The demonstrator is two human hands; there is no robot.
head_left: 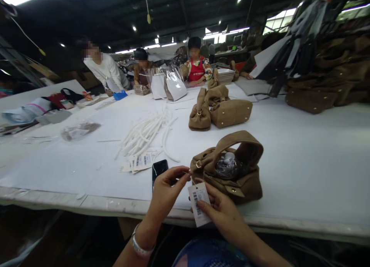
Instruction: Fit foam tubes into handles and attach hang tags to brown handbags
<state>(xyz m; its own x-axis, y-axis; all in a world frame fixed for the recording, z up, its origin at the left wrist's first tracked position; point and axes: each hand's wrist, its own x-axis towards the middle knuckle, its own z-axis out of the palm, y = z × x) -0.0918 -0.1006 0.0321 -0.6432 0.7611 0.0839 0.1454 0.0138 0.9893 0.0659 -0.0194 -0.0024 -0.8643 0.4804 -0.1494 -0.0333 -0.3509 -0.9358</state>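
Note:
Pinched between thumb and fingers of my right hand [218,207] is a white hang tag [199,205] with a printed barcode, held at the table's front edge. My left hand [173,182] is closed just above it, thumb against forefinger, apparently on the thin string of the tag; the string is too fine to follow fully. Right behind both hands stands a brown handbag [248,182], its handle raised and a plastic-wrapped filling showing in its opening. A dark phone [159,167] lies by my left hand, and several more barcode tags [141,162] lie beyond it.
White cord-like strips [144,134] lie in a heap mid-table. More brown handbags [231,113] stand farther back, and darker ones [310,99] are piled at the right. Co-workers [198,68] work along the far side near clear plastic-wrapped bags [175,84].

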